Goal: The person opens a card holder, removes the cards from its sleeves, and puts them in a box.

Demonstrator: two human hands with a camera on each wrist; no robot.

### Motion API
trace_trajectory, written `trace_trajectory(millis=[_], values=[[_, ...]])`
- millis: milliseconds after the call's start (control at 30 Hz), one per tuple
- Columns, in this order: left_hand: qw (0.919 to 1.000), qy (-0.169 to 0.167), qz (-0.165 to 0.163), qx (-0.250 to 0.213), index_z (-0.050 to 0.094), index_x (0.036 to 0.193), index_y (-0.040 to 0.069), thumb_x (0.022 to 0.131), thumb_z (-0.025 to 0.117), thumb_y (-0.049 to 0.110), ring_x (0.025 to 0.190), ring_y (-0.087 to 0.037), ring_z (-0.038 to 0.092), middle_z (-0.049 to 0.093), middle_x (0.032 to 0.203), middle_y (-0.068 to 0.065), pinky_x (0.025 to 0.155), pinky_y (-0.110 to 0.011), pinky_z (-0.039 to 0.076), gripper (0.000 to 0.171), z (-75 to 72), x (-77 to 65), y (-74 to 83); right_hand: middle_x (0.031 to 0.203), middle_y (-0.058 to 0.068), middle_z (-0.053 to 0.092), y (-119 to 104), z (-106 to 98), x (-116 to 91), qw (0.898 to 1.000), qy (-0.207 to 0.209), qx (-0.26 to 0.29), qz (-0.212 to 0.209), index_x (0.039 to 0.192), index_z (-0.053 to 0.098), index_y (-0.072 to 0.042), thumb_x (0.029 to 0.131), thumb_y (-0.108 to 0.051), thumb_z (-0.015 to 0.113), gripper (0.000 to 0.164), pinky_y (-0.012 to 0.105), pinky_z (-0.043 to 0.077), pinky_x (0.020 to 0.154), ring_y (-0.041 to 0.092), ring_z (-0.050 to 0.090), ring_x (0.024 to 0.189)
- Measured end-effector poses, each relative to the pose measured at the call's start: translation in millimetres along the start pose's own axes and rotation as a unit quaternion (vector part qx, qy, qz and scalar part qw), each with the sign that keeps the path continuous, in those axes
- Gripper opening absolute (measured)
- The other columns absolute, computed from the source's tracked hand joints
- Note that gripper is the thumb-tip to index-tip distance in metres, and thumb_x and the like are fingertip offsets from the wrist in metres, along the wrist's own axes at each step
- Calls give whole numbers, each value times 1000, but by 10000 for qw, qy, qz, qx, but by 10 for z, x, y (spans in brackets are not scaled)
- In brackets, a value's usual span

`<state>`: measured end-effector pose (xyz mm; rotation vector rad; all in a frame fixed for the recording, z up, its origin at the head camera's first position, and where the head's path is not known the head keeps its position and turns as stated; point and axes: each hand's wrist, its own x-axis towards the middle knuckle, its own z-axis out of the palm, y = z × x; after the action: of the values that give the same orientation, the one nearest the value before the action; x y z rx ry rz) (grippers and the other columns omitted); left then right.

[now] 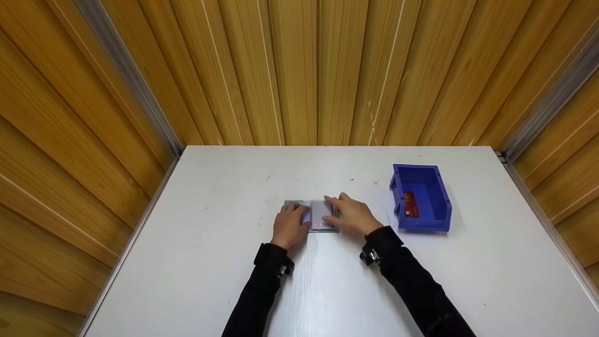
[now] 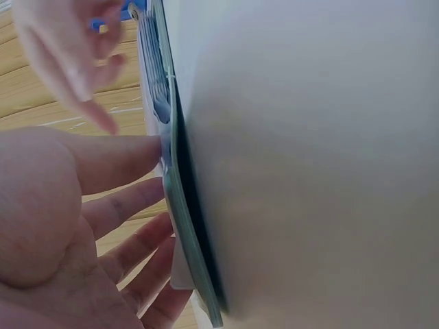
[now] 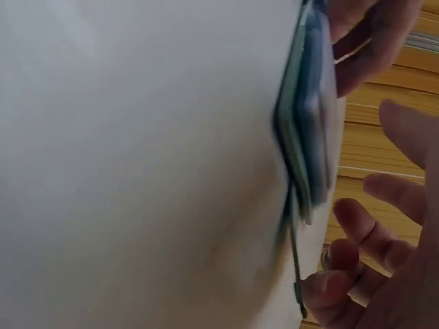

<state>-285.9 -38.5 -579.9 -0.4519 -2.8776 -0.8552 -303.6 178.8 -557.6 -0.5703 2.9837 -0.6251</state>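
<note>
- My left hand (image 1: pixel 288 228): fingers extended, touching the opened card holder (image 1: pixel 318 214).
- My right hand (image 1: pixel 354 216): fingers parted over its right side, grasping nothing; contact unclear.
- Card holder: rectangular, translucent plastic sleeves, lying on the smooth white tabletop (image 1: pixel 210 262).
- To my right: blue plastic bin (image 1: pixel 427 199), red card (image 1: pixel 411 204) inside.
- Surround: grooved wood-grain panels (image 1: pixel 295 70), grey corner posts (image 1: pixel 133 77).

Black sleeves (image 1: pixel 416 288), black wristbands (image 1: pixel 384 238), small dark cameras (image 1: pixel 369 255).

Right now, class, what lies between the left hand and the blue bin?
The head view shows part of the card holder, then the right hand, then white tabletop before the bin.
</note>
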Motion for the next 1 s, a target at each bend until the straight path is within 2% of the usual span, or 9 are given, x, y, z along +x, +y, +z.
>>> trace_trajectory(millis=[167, 233, 333, 433, 500, 600, 700, 867, 1000], values=[[10000, -32, 12, -21, 71, 127, 7, 91, 77, 17, 120, -37, 58, 65, 126, -16, 99, -53, 48, 38, -14, -2, 12, 100, 9, 53, 5, 111, -31, 9995, -252, -134, 108, 152, 53, -21, 91, -55, 74, 73, 38, 44, 69, 20, 49, 76], [10000, -7, 42, 36, 71, 127, 7, 91, 77, 17, 119, -36, 58, 65, 125, -16, 98, -53, 48, 38, -14, 5, 7, 94, 7, 48, 11, 130, -24, 9996, -257, -34, 134, 152, 54, -23, 90, -54, 74, 72, 35, 37, 64, 19, 42, 71], [9999, 66, 99, 61, 71, 126, 7, 90, 77, 16, 118, -37, 58, 65, 124, -16, 97, -53, 49, 38, -11, 13, -3, 92, 4, 47, 16, 149, -5, 9999, -104, 52, 58, 147, 60, -25, 90, -52, 76, 65, 33, 34, 63, 16, 39, 70], [9999, 92, 139, 30, 71, 126, 6, 90, 76, 16, 118, -37, 58, 65, 124, -17, 97, -53, 49, 38, -2, 12, -9, 91, 2, 51, 3, 157, 17, 9996, 203, 167, -81, 131, 73, -20, 88, -43, 81, 49, 32, 37, 65, 14, 44, 71], [9999, 63, 132, 1, 71, 127, 6, 90, 76, 15, 118, -37, 59, 65, 124, -17, 97, -53, 49, 38, 10, 9, -10, 88, 0, 54, -28, 151, 28, 9985, 445, 267, -144, 112, 80, -15, 86, -35, 85, 33, 32, 39, 65, 13, 47, 71], [10000, 1, 66, -64, 70, 129, 6, 92, 74, 15, 119, -36, 59, 65, 125, -17, 98, -52, 49, 38, 15, 9, -14, 80, -3, 57, -111, 129, 51, 9954, 746, 575, -141, 86, 78, -13, 84, -25, 86, 14, 31, 42, 66, 11, 51, 70], [9998, -23, -71, -199, 67, 134, 5, 96, 69, 15, 122, -37, 59, 66, 128, -18, 101, -52, 48, 39, 8, 17, -9, 76, -4, 59, -207, 88, 61, 9916, 865, 960, -57, 77, 74, -14, 86, -21, 82, 15, 30, 43, 65, 9, 52, 67], [9943, 79, -425, -975, 56, 145, -1, 109, 49, 23, 130, -41, 58, 65, 136, -22, 108, -55, 45, 44, -11, 41, -14, 85, 1, 68, -299, 93, 82, 9874, 703, 1406, -178, 95, 80, -12, 98, -24, 72, 15, 33, 47, 68, 10, 55, 71], [9843, 64, -770, -1585, 45, 152, -4, 112, 39, 33, 139, -42, 51, 56, 147, -26, 114, -56, 40, 55, -43, 53, -37, 107, 9, 71, -358, 161, 85, 9928, 118, 1083, -495, 122, 76, -15, 103, -24, 64, 25, 44, 53, 79, 22, 65, 88]])
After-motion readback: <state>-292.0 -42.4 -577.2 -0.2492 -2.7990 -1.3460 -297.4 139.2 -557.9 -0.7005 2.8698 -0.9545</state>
